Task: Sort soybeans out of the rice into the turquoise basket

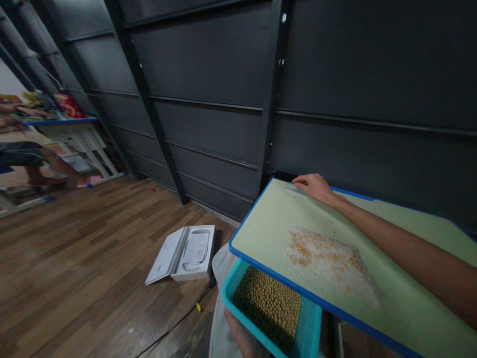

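Observation:
My right hand [315, 187] reaches across the green table [268, 219] to its far corner, fingers curled down on a small flat grey thing [294, 187] I cannot make out. A heap of white rice mixed with yellow beans [330, 261] lies on the tabletop below my forearm. My left hand [244, 338] is under the table's near edge, holding up a turquoise tray [309, 330] filled with yellow beans [268, 306]. Only part of that hand shows.
An open white box [184, 253] lies on the wooden floor left of the table, with a black cable [175, 323] running past it. A dark panelled wall [223, 109] stands behind. At far left another person's legs [40, 159] sit by a low blue-edged table [70, 124].

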